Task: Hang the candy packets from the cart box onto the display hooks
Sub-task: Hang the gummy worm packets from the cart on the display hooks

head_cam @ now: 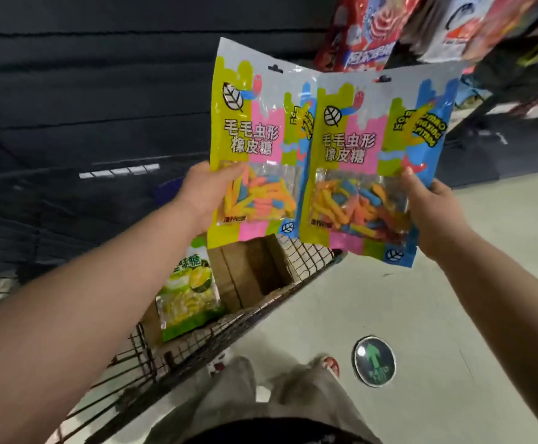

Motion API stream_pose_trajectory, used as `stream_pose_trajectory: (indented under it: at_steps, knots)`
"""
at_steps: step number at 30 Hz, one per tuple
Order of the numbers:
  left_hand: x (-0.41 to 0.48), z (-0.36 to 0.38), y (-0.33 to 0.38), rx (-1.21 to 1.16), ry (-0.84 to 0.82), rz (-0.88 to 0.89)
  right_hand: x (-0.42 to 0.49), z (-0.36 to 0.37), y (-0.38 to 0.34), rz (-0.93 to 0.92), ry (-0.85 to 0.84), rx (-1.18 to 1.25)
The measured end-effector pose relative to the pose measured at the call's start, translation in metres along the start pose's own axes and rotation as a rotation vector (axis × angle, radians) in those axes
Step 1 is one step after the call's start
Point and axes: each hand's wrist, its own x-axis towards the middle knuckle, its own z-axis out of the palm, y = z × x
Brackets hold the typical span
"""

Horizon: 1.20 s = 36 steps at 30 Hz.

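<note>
Head view: two gummy-worm candy packets are held up side by side in the middle of the frame, above the cart; the left packet [258, 139] is pinched at its lower left edge by the left hand [208, 195], thumb on the front and fingers hidden behind; the right packet [379, 155] is pinched at its lower right edge by the right hand [432, 214] in the same way; their inner edges overlap, the right one in front.

Both look light, thin and glossy, so likely limp and a little slippery; the sweets sag in the clear lower window, which puts the weight low; each has a punched hang hole [275, 68] centred at the top edge, and taking hold just under it would probably steady it for a hook.

Below, towards the lower left, the cardboard cart box [251, 270] sits in the wire cart [270, 307] beside a durian candy packet [186, 293]; hanging display packets [368, 30] fill the upper right; the hooks themselves cannot be made out.
</note>
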Motion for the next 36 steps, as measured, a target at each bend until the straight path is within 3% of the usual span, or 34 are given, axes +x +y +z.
stream_pose_trajectory:
  at_steps: [6,21,36]
  knots:
    - [-0.013,0.097,0.008,0.031,-0.138,0.037,0.001,-0.092,0.01,0.023,0.121,0.066]
    - [-0.122,0.41,-0.027,0.142,-0.407,0.082,0.006,-0.411,0.071,0.008,0.363,0.146]
    - [-0.145,0.565,-0.013,0.224,-0.567,0.168,0.021,-0.544,0.091,-0.054,0.534,0.201]
